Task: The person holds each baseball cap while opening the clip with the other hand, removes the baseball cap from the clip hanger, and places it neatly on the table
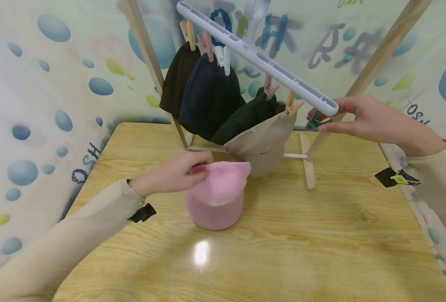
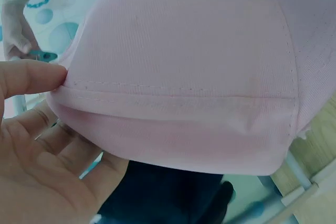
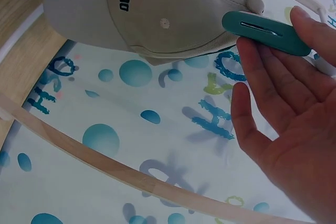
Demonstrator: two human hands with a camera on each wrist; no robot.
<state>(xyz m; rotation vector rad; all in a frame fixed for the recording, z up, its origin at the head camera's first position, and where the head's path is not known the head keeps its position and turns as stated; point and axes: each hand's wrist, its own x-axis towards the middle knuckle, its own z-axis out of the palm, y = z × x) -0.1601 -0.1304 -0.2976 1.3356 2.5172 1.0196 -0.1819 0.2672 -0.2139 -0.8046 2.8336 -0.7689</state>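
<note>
My left hand (image 1: 183,172) pinches the edge of a pink cap (image 1: 223,186) between thumb and fingers, above the table under the hanger. In the left wrist view the cap's stitched band faces the camera. My right hand (image 1: 377,121) holds a teal clothespin (image 3: 265,34) between thumb and fingers, just below the right end of a white hanger bar (image 1: 260,61). Close to that clothespin hangs a beige cap (image 1: 262,140), pegged by an orange clothespin (image 1: 292,105). A dark green cap (image 1: 242,119) hangs beside it from a pink clothespin (image 1: 270,88).
Further left on the bar hang a black cap (image 1: 223,96), a navy cap (image 1: 196,92) and a dark brown cap (image 1: 174,79), each with a clothespin. Wooden posts (image 1: 381,42) stand on both sides. The rack's wooden foot (image 1: 307,167) rests on the wood-grain table (image 1: 302,243).
</note>
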